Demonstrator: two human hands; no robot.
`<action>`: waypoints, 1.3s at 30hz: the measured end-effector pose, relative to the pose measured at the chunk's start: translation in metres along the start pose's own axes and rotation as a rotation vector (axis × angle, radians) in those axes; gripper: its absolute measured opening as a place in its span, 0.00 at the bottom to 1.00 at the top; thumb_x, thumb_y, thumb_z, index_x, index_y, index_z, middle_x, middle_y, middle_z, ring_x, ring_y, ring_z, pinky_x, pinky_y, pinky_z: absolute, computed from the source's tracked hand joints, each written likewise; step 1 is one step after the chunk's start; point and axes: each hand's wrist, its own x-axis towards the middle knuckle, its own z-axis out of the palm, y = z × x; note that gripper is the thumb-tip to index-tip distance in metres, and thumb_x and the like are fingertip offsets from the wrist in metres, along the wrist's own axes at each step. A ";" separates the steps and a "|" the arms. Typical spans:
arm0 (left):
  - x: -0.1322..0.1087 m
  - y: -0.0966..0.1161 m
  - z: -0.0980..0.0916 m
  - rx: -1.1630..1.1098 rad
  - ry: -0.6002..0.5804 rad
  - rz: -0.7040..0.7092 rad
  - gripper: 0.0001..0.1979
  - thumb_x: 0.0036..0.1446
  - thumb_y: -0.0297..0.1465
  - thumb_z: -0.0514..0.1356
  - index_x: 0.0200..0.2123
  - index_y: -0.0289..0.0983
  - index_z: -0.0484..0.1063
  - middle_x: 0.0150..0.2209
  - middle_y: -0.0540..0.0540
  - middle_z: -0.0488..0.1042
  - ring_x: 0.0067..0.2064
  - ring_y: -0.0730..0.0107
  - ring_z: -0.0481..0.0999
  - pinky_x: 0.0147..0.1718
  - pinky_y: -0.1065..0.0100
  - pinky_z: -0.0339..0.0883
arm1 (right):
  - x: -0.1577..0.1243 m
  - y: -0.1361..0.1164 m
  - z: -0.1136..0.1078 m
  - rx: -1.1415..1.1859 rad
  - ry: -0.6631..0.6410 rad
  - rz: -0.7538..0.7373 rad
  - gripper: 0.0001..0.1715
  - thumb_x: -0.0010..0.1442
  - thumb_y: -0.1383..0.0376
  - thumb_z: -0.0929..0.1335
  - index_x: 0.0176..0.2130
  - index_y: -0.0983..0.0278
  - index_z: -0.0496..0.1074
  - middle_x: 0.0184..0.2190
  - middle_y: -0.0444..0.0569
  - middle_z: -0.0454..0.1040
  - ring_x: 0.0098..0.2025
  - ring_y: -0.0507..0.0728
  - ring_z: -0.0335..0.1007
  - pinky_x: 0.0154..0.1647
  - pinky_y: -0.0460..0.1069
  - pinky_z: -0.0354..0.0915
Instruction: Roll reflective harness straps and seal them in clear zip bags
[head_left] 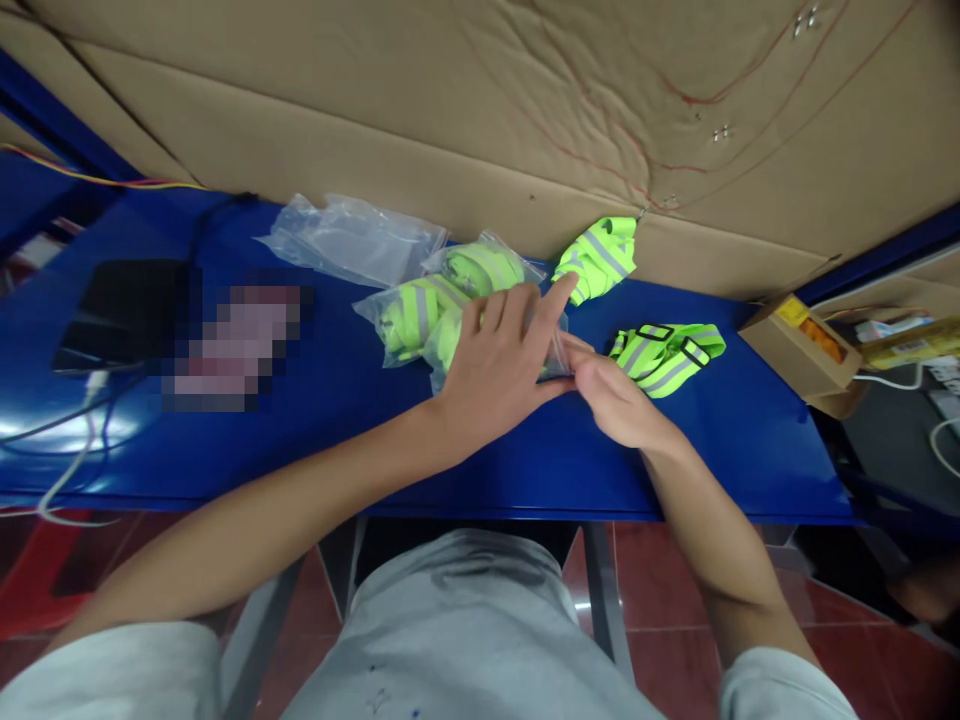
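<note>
**Hands pinched on a bag's edge**

Both hands meet at one clear bag (pixel 555 352) holding a folded yellow-green reflective band: the left hand (pixel 499 365) is laid flat over it, forefinger raised, while the right hand (pixel 611 395) is closed on its right edge. The slick film could slip from that pinch, or the band could be caught in the opening. Left of this bag, two filled bags (pixel 442 295) are heaped; beyond them an empty bag (pixel 352 238) lies. Right of it, two loose bands (pixel 666 352) rest unbagged on the blue desk (pixel 315 440).
</note>
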 end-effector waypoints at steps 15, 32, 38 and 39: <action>-0.011 -0.069 0.008 -1.568 -0.643 -0.561 0.22 0.53 0.45 0.75 0.46 0.38 0.83 0.46 0.43 0.84 0.46 0.63 0.82 0.47 0.67 0.72 | 0.005 0.004 -0.004 -0.013 -0.019 -0.065 0.21 0.67 0.50 0.73 0.29 0.60 0.74 0.29 0.47 0.78 0.39 0.58 0.76 0.49 0.56 0.69; -0.024 -0.054 0.018 -1.641 -0.189 -0.836 0.25 0.54 0.54 0.72 0.41 0.37 0.86 0.39 0.44 0.86 0.38 0.66 0.83 0.41 0.68 0.74 | 0.003 0.011 -0.015 -0.133 0.174 0.068 0.19 0.66 0.49 0.73 0.32 0.59 0.71 0.35 0.49 0.74 0.42 0.58 0.71 0.49 0.56 0.68; -0.021 -0.059 0.014 -1.813 -0.343 -0.794 0.24 0.55 0.47 0.75 0.49 0.39 0.84 0.45 0.44 0.85 0.43 0.66 0.83 0.42 0.70 0.74 | 0.006 0.017 -0.011 0.178 0.079 0.310 0.26 0.58 0.45 0.78 0.36 0.60 0.68 0.32 0.44 0.74 0.30 0.52 0.70 0.35 0.49 0.68; -0.022 -0.060 0.015 -1.849 -0.432 -0.797 0.24 0.55 0.46 0.75 0.50 0.38 0.84 0.46 0.42 0.85 0.43 0.65 0.83 0.42 0.69 0.75 | 0.007 0.017 -0.011 0.224 0.101 0.306 0.27 0.56 0.46 0.79 0.36 0.60 0.68 0.31 0.43 0.74 0.30 0.51 0.69 0.34 0.48 0.67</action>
